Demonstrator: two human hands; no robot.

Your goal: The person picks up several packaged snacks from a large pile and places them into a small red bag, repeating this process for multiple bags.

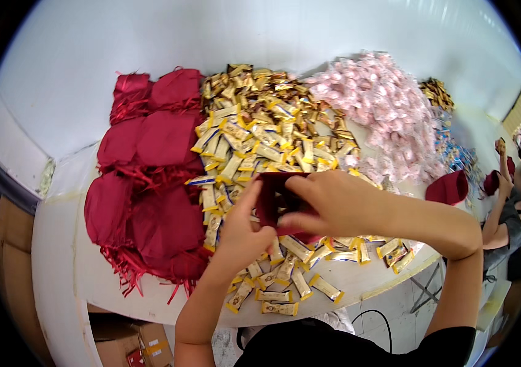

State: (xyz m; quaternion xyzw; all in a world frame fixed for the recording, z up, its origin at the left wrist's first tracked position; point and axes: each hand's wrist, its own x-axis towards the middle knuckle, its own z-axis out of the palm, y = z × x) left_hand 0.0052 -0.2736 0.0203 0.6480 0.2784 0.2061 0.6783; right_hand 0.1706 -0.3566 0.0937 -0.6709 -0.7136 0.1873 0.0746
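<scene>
My left hand [244, 231] grips the left edge of a dark red fabric pouch [267, 195], thumb and fingers on its side. The pouch's mouth is open, and its inside is dark and partly hidden. From the right, my right hand [333, 202] reaches over that mouth with thumb and fingers bent into it. Whether those fingers hold anything cannot be made out. Below and around both hands lie many gold-and-white wrapped snack bars [269, 149], with yellow ends. A few bars [278, 296] are scattered near the table's front edge.
Stacked red drawstring pouches [168, 137] with ribbon ties cover the left side. Behind are brown-gold wrapped sweets [260, 82] and pink clear-wrapped sweets [375, 96]. Blue small packets [457, 149] and a standing red pouch [446, 188] are right. Another person [508, 220] works there. Cardboard boxes [125, 344] sit below.
</scene>
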